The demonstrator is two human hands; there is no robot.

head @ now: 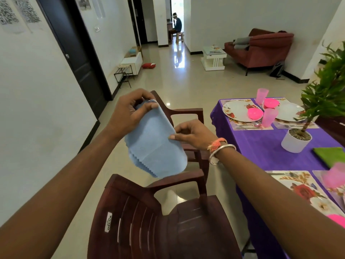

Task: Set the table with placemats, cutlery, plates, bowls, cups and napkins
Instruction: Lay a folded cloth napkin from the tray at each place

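A light blue cloth napkin (155,144) with zigzag edges hangs in the air above two brown chairs. My left hand (130,111) pinches its top corner, and my right hand (194,134) pinches its right edge. To the right stands the table with a purple cloth (261,146). At its far end lie floral placemats (237,126) with white plates (237,110), pink bowls (254,113), pink cups (268,116) and a spoon (255,124). Near me lies another floral placemat (302,187) with a plate, and a blurred pink cup (335,175).
Two brown plastic chairs (149,217) stand between me and the table's left side. A potted plant in a white pot (295,142) sits mid-table, a folded green cloth (330,153) beside it. A red sofa (261,47), a white side table and a seated person are far off.
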